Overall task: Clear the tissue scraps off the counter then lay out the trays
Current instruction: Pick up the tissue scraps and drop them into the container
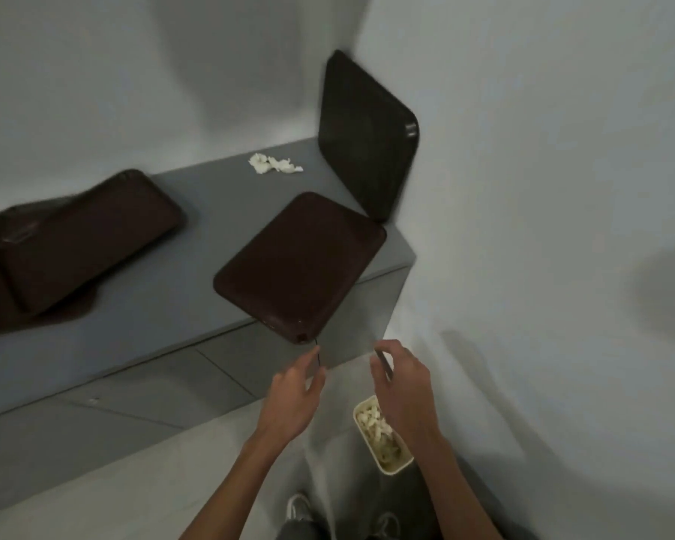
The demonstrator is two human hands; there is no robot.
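The tissue scraps (275, 164) lie at the back of the grey tabletop (195, 196), well apart from both hands and beyond the flat tray (301, 263), whose near corner overhangs the tabletop's edge. Another tray (363, 134) stands tilted against the wall, and 2 or more stacked trays (86, 235) sit at the far left. The left hand (293, 395) hovers just below the overhanging corner, fingers (308, 356) loosely curled beside a thin dark line (318, 352); whether it grips that line cannot be told. The right hand (402, 383) pinches a thin dark strip (382, 362) above a floor bin (402, 459) holding pale scraps
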